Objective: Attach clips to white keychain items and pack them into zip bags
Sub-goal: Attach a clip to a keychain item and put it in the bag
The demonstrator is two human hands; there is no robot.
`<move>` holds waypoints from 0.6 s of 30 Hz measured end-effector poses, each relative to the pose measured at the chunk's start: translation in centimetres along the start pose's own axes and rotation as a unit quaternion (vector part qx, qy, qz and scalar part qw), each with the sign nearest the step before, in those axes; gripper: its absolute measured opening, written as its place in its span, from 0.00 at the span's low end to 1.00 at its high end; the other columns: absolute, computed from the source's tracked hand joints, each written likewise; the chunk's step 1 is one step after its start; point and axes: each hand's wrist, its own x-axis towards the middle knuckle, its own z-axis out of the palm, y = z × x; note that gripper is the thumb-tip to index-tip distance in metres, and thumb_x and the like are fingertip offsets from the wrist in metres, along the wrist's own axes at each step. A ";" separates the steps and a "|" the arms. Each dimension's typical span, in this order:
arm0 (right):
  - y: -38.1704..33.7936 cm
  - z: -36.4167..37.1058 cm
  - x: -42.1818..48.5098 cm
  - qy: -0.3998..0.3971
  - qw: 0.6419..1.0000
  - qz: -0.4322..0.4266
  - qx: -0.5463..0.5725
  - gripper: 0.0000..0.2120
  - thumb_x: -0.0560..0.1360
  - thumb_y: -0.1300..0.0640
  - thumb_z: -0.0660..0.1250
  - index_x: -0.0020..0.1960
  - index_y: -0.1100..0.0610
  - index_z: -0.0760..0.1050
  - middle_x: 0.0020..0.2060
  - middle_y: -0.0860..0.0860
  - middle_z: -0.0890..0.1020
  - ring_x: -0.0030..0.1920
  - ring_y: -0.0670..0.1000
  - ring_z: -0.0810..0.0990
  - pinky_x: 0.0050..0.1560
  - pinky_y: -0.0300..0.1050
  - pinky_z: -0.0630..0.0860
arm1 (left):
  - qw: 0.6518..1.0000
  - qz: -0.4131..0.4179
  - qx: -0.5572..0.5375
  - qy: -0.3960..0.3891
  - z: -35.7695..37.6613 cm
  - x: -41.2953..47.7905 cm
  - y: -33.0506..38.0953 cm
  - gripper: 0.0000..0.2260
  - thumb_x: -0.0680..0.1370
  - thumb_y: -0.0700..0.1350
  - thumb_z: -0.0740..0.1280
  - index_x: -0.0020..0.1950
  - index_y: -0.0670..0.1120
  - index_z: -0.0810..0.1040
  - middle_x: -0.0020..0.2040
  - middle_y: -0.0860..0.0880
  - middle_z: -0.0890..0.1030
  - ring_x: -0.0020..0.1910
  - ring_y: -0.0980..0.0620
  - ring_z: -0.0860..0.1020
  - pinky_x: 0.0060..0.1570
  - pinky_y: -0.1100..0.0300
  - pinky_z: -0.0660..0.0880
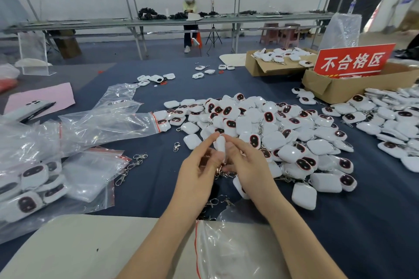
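Head view: both hands' fingertips meet on one white keychain item (220,146), held upright on edge above the dark cloth (158,179). The left hand (199,166) pinches it with curled fingers, and the right hand (246,163) grips its other side, thumb against it. Just below the fingers hangs a metal clip (223,171), too blurred to tell whether it is joined to the item. Behind the hands lies a heap of white items (260,124). To the left are loose clips (133,165) and zip bags (97,124).
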 end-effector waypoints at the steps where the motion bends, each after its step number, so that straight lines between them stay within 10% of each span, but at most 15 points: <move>1: -0.1 0.0 0.0 -0.019 1.000 -0.004 0.001 0.14 0.85 0.62 0.58 0.64 0.52 0.79 0.57 0.54 0.83 0.54 0.47 0.84 0.56 0.49 0.81 | 1.000 -0.003 -0.002 0.002 0.1 0.0 0.0 0.19 0.81 0.46 0.69 0.68 0.65 0.74 0.46 0.57 0.81 0.42 0.57 0.78 0.45 0.67 0.77; 7: -0.5 -0.7 -0.4 -0.136 0.986 0.038 0.083 0.16 0.86 0.61 0.55 0.66 0.53 0.78 0.59 0.51 0.84 0.61 0.51 0.82 0.62 0.46 0.79 | 0.997 -0.006 0.044 0.065 -0.2 0.2 0.1 0.16 0.79 0.49 0.71 0.66 0.58 0.76 0.58 0.52 0.79 0.52 0.66 0.77 0.46 0.75 0.72; 18: -0.5 -0.6 -0.2 -0.062 0.996 0.020 0.053 0.17 0.85 0.63 0.56 0.64 0.48 0.78 0.53 0.55 0.83 0.42 0.47 0.80 0.44 0.41 0.79 | 0.999 -0.019 0.027 0.031 -0.3 -0.1 0.3 0.15 0.84 0.46 0.64 0.69 0.59 0.77 0.59 0.56 0.82 0.55 0.63 0.79 0.56 0.67 0.76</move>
